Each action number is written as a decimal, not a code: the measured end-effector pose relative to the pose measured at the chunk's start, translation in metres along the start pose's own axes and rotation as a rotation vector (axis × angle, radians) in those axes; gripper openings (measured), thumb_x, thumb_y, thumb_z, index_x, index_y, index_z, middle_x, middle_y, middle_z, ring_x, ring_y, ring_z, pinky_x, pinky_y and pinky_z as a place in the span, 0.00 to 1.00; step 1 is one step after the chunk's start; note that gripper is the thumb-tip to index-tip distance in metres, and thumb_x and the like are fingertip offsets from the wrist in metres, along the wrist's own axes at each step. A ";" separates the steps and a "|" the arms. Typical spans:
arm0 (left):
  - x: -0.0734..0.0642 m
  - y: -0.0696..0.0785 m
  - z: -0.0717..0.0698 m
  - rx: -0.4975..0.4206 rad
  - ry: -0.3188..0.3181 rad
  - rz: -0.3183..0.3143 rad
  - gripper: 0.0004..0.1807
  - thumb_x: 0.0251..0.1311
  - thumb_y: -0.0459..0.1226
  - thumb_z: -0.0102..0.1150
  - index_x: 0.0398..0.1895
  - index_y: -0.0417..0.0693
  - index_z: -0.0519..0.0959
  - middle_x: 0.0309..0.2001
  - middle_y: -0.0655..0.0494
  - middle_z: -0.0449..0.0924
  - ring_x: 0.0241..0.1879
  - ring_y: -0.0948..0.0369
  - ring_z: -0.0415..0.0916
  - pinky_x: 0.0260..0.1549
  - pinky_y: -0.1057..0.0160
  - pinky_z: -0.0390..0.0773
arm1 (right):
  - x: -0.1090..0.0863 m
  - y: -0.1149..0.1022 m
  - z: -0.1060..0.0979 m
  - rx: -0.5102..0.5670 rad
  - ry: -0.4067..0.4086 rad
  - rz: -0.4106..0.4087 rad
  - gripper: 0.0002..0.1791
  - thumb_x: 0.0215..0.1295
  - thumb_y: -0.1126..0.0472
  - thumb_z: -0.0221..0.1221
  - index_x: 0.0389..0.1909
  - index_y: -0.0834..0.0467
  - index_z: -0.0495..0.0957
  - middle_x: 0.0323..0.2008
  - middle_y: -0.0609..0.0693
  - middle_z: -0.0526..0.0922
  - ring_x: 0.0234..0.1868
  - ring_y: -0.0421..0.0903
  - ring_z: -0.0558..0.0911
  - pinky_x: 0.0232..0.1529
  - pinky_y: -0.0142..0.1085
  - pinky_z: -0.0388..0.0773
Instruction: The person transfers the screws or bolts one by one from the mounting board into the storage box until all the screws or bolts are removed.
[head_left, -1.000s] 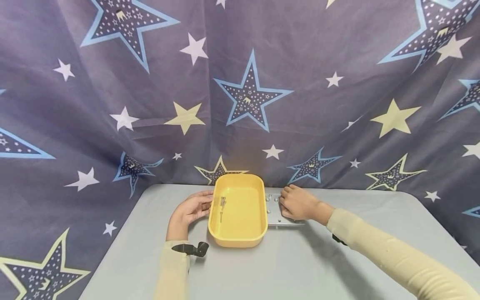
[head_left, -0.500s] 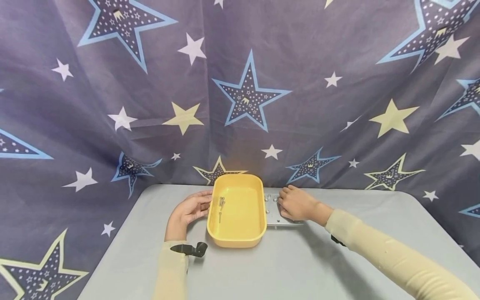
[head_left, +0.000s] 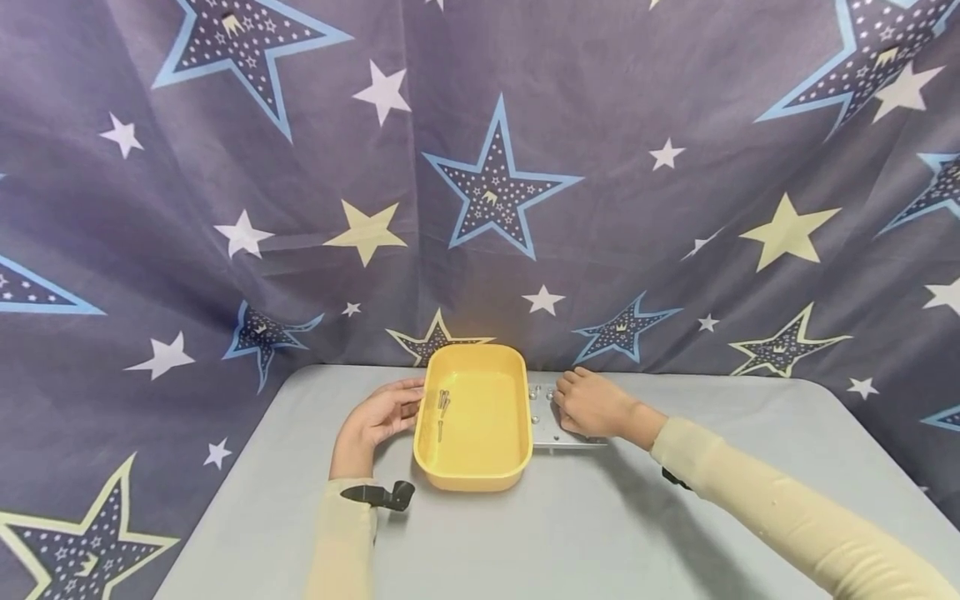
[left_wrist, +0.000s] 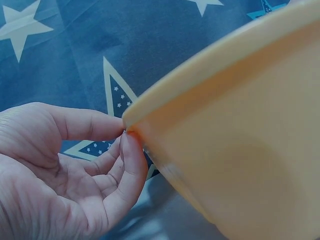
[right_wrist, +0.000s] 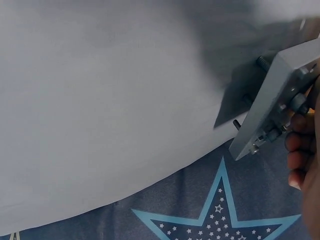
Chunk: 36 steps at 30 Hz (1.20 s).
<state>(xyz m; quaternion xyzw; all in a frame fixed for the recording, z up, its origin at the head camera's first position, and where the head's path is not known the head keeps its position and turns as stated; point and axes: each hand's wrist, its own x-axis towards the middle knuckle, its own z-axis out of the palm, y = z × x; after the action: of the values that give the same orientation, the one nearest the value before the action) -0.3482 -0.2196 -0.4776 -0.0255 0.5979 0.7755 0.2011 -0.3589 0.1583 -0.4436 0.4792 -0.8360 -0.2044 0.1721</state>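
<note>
My left hand (head_left: 377, 417) pinches the left rim of a yellow tray (head_left: 474, 483); the left wrist view shows thumb and forefinger at the tray's lip (left_wrist: 170, 82). Several screws (head_left: 442, 404) lie inside the tray along its left side. Right of the tray is a silver metal plate (head_left: 546, 430) with several screws standing in it. Over that plate my right hand (head_left: 595, 406) has its fingers curled, pinching a dark screw head (right_wrist: 299, 103), partly hidden by the hand. Screw ends (right_wrist: 263, 63) stick out beneath the plate (right_wrist: 265, 107).
Everything rests on a grey table (head_left: 480, 550) with rounded back corners. Behind it hangs a dark curtain (head_left: 465, 283) printed with stars. Each wrist wears a black strap (head_left: 367, 497), and the left one carries a small camera (head_left: 402, 496).
The view has shifted slightly. Both hands, the tray and the plate stay in place, with the right fingers still at the same spot on the plate.
</note>
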 end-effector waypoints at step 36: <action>-0.003 0.000 0.004 0.007 0.039 -0.005 0.31 0.74 0.31 0.52 0.76 0.33 0.57 0.41 0.59 0.85 0.39 0.66 0.82 0.40 0.69 0.83 | -0.003 0.004 0.003 0.075 0.180 -0.026 0.07 0.54 0.59 0.59 0.21 0.53 0.72 0.24 0.45 0.72 0.28 0.43 0.66 0.34 0.36 0.71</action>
<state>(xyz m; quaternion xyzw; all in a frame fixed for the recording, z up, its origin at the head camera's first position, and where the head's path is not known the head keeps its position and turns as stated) -0.3440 -0.2164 -0.4756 -0.0414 0.6044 0.7722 0.1913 -0.3618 0.1627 -0.4448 0.5126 -0.8179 -0.1313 0.2260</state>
